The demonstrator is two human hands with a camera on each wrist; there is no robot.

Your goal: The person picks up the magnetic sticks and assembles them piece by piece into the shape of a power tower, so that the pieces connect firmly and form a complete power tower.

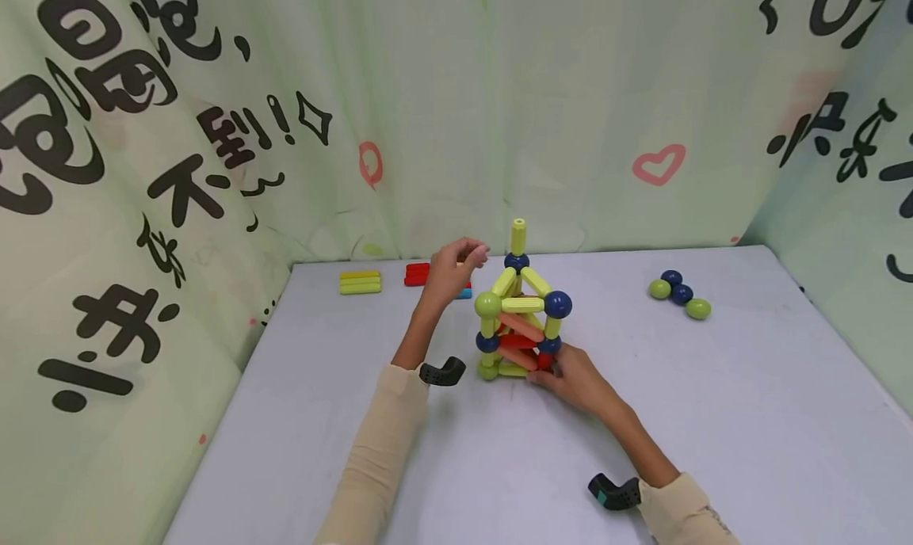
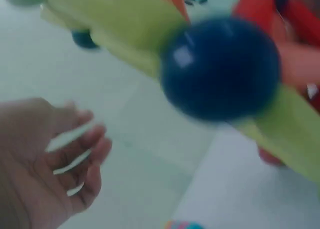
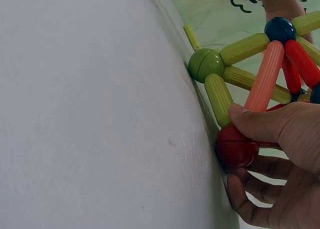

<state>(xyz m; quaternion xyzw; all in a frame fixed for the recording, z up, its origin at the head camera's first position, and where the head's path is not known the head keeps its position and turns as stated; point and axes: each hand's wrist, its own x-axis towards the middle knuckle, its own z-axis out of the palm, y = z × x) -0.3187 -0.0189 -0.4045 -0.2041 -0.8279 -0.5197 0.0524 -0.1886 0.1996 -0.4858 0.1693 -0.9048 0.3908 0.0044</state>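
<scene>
A tower of ball-and-stick building toy (image 1: 524, 303) stands on the table, made of green and dark blue balls joined by yellow-green, red and salmon sticks. One upright yellow-green stick (image 1: 518, 236) tops it. Low on the tower's right side, my right hand (image 1: 576, 377) grips a corner; in the right wrist view its thumb and fingers are round a red ball (image 3: 237, 146). To the left of the tower's upper part, my left hand (image 1: 454, 272) hangs in the air with loosely bent fingers, holding nothing. A blue ball (image 2: 220, 69) looms large and blurred in the left wrist view.
At the back left lie yellow-green sticks (image 1: 360, 283) and red sticks (image 1: 417, 274). A blue stick (image 1: 464, 294) shows partly behind my left hand. Loose green and blue balls (image 1: 681, 294) cluster at the back right. A printed curtain (image 1: 571, 133) surrounds the white table (image 1: 713, 418).
</scene>
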